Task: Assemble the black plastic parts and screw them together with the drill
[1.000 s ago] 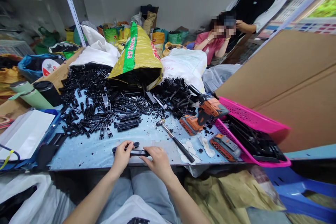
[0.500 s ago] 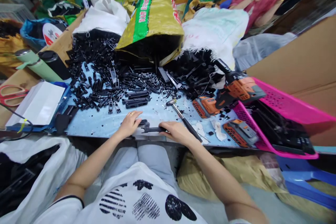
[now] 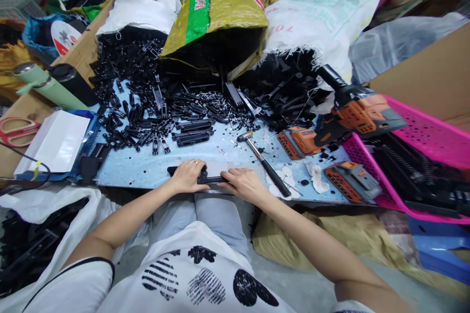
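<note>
At the near edge of the blue-topped bench, both my hands are closed on a long black part with a forked, wrench-like end [image 3: 213, 180]. My left hand [image 3: 188, 176] grips the forked end between thumb and fingers. The other end is pinched by my right hand [image 3: 244, 185]. A second black piece [image 3: 171, 170] pokes out at the left of my left hand; most of it is hidden. To the right of my right hand lies a hammer [image 3: 265, 164] with a black handle. Two black assembled bars [image 3: 193, 137] lie just beyond my hands.
Small black parts [image 3: 135, 117] are heaped behind, below a yellow sack [image 3: 227, 10]. On the right are an orange-and-black power tool [image 3: 363, 112], a spare battery [image 3: 352, 183] and a pink basket [image 3: 422, 132]. Scissors [image 3: 18, 132], papers [image 3: 55, 142] and bottles [image 3: 55, 90] stand left.
My left hand has moved right and now grips the forked end, which was uncovered before. My right hand has stayed at the other end. The view has shifted slightly.
</note>
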Demonstrator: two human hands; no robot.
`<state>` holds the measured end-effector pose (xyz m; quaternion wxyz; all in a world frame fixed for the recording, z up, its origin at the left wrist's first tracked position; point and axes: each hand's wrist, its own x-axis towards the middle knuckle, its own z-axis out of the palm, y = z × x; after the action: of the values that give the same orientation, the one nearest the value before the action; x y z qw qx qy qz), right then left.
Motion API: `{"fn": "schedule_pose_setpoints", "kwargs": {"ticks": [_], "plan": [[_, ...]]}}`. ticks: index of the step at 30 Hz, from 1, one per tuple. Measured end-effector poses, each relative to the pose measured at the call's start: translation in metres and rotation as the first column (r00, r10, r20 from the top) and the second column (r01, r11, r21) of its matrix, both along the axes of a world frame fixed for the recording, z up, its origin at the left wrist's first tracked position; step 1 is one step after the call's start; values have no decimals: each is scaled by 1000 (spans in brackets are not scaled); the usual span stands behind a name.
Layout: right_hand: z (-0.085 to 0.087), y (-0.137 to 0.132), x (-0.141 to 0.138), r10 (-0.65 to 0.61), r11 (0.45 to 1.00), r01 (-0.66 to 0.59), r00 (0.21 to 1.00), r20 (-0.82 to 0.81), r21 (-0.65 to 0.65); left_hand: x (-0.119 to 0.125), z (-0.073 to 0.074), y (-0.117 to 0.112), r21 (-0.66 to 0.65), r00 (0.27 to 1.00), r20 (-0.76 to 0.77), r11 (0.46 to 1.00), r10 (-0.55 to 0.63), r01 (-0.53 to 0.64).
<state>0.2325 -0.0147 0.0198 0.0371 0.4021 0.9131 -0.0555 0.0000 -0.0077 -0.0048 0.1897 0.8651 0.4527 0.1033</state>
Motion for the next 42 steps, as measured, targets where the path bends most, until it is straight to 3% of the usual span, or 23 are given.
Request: {"fn": "schedule_pose_setpoints", "kwargs": {"ticks": [4, 11, 15, 18, 20, 22, 25, 27, 29, 31, 33, 36, 39, 42], "plan": [[14, -3, -6, 4, 997, -5, 1000, 12, 82, -8, -7, 0, 10, 996, 78, 999, 35, -36], [26, 10, -11, 72, 991, -75, 997, 30, 110, -11, -10, 3, 0, 990, 132, 999, 38, -38], [15, 19, -6, 58, 991, -57, 998, -8, 121, -6, -9, 0, 22, 988, 112, 993, 109, -113], [-6, 23, 10, 100, 993, -93, 990, -94, 77, 8, -5, 5, -47, 998, 25, 997, 54, -53], [-21, 23, 24, 95, 994, -86, 982, -164, 63, 27, -1, 22, -64, 1000, -2, 998, -27, 26], [-33, 18, 37, 45, 997, -30, 974, -223, 69, 55, 3, 54, -17, 998, 20, 998, -60, 60], [-42, 7, 49, -7, 999, 18, 965, -264, 41, 104, 4, 117, 37, 997, 56, 998, 54, -56], [-41, 6, 56, -53, 998, 59, 961, -272, 14, 134, 1, 152, -7, 993, 19, 993, 117, -117], [-37, 15, 66, -176, 981, 193, 947, -270, 36, 155, -4, 174, -53, 990, -19, 989, 138, -139], [-33, 34, 79, -335, 926, 366, 910, -244, 96, 166, -9, 180, -68, 991, -31, 989, 130, -132], [-31, 57, 92, -408, 894, 433, 894, -186, 116, 165, -10, 177, -55, 992, -22, 991, 121, -122], [-31, 85, 106, -368, 928, 371, 923, -111, 8, 144, -2, 161, 4, 992, 8, 992, 127, -127], [-30, 93, 109, -377, 926, 372, 920, -107, -69, 104, 7, 140, 86, 988, 72, 986, 140, -146], [-24, 88, 99, -442, 886, 463, 862, -246, 29, 60, 9, 117, 101, 930, 300, 962, 213, -253]]}}
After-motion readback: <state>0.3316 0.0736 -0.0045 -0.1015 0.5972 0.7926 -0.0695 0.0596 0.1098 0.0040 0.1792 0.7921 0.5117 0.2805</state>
